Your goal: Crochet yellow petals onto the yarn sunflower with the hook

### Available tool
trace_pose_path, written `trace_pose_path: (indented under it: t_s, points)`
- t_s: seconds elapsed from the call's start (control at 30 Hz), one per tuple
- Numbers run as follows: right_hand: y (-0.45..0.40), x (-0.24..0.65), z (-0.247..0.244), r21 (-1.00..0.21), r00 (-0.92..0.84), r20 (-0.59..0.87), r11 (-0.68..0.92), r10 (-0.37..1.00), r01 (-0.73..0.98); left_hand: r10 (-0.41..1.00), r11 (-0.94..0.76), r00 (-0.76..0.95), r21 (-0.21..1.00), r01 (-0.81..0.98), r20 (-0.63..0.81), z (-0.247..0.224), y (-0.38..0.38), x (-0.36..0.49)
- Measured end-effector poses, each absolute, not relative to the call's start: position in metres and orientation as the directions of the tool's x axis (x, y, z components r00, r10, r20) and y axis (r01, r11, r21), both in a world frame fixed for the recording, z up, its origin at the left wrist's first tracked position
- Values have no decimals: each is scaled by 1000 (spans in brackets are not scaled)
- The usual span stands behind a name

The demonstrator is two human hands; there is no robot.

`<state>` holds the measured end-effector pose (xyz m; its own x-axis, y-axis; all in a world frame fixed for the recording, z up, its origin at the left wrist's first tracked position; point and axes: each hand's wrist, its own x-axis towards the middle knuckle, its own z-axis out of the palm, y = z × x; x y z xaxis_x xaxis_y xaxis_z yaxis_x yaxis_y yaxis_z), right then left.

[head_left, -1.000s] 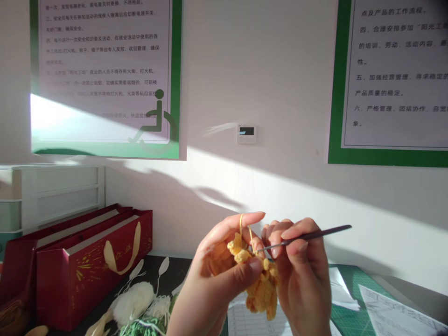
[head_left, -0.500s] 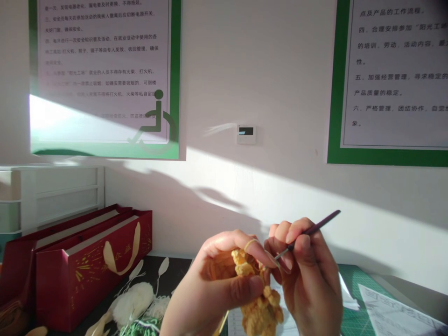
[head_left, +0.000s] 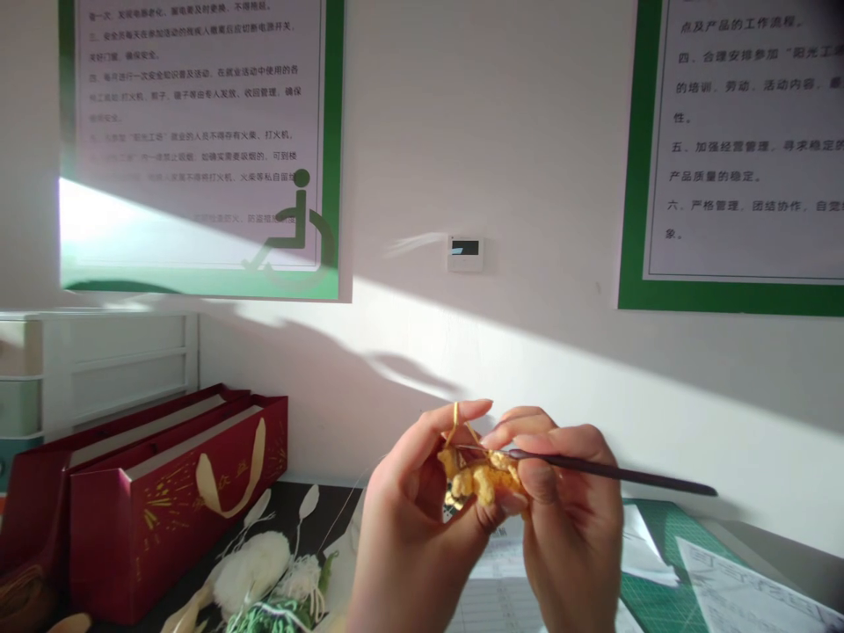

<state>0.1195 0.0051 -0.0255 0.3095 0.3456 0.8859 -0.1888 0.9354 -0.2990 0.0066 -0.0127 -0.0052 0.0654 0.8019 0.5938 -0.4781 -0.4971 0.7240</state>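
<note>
My left hand (head_left: 428, 492) is closed around a yellow crocheted piece (head_left: 480, 482), pinching its lower edge with the thumb. A strand of yellow yarn (head_left: 454, 420) loops over the raised left index finger. Between the thumb and fingers of my right hand (head_left: 571, 492) is a dark-handled crochet hook (head_left: 626, 475), its handle pointing right and slightly down. The hook's tip meets the top of the yellow piece, though my fingers partly cover the contact. Both hands are close together above the table.
Red gift bags (head_left: 191, 501) stand at the left beside white drawers (head_left: 122, 360). White yarn (head_left: 254, 571) and green yarn (head_left: 270, 615) lie on the dark table. Printed papers (head_left: 745, 580) rest on a green cutting mat (head_left: 665, 607) at the right. Behind is a wall with posters.
The crochet hook has swung from pointing up-right to nearly level, its handle now sloping down-right. The yellow piece has been lifted and turned in my left hand, and the left index finger is raised.
</note>
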Motion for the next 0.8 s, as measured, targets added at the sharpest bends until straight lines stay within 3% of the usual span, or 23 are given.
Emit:
trace_pose_path:
  t_s: [0.33, 0.67, 0.8]
  points:
    - [8, 133, -26, -358, 337, 821, 876, 460, -324, 725, -581, 93, 679, -448, 682, -10, -4, 1]
    - [5, 130, -20, -338, 282, 878, 919, 386, -204, 773, -528, 91, 715, -458, 628, -2, -9, -4]
    - [4, 125, -21, -313, 297, 886, 932, 356, -183, 711, -566, 96, 648, -510, 696, -7, -5, -11]
